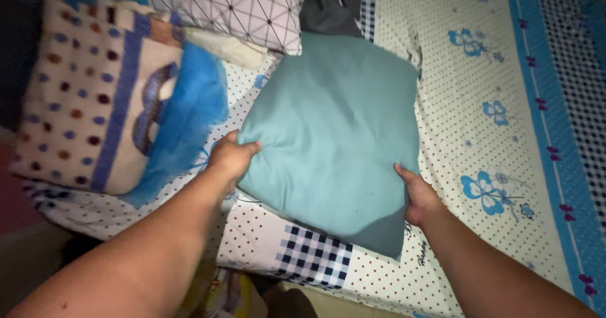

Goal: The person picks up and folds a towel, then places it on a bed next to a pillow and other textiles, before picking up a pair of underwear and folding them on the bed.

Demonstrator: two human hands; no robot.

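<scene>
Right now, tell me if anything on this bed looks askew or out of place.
The plain teal fabric pillow sits turned like a diamond, gripped by the left hand and right hand, its lower corner overhanging the dotted floral bedsheet edge. The polka-dot blue-striped pillow lies tilted too. Nothing looks torn or spilled.

I saw a plain teal pillow (334,135), soft and slightly creased, turned cornerwise like a diamond on the dotted, blue-flowered bedsheet (505,141), its left corner pinched and puckered, its lower right edge gripped, and its darker bottom corner lifted slightly over the checked patch.
</scene>
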